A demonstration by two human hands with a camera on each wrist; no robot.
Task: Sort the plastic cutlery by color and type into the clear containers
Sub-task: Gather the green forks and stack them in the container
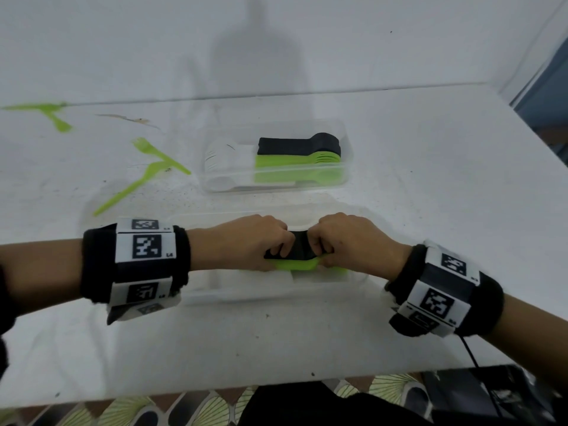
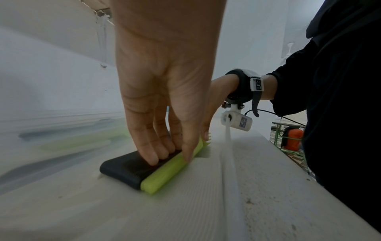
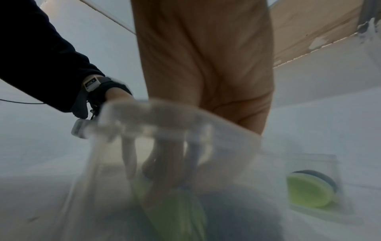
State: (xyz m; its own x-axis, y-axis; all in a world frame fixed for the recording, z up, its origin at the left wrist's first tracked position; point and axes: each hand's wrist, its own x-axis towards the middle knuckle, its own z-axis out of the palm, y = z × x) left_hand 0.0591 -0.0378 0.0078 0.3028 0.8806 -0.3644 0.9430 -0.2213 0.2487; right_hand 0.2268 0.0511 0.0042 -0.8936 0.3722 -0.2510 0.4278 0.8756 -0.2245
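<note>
Both hands are low inside the near clear container point(image 1: 196, 298), with the forearms coming in from the two sides and the knuckles almost meeting in the middle. The left hand point(image 1: 246, 241) has its fingers curled down on the top of the black stack point(image 2: 123, 169) of cutlery, and its thumb point(image 2: 188, 153) presses against the side of the green stack point(image 2: 164, 172), so the hand holds the two stacks together. The right hand point(image 1: 347, 241) grips the same bundle from the other end; its fingers are bent over the black pieces, and in the right wrist view they are seen blurred through the container wall.

The far container point(image 1: 345, 176) stands just behind the near one, apart from it. It holds white cutlery point(image 1: 227, 158) on the left, with black spoons point(image 1: 301, 142) lying on green spoons point(image 1: 304, 159).

On the white table point(image 1: 430, 179) to the left lie loose green forks point(image 1: 159, 155), well apart from the hands. One more green piece point(image 1: 55, 115) lies near the back edge by the wall. The right side of the table is bare up to its edge, and the front strip before the person is bare too.
</note>
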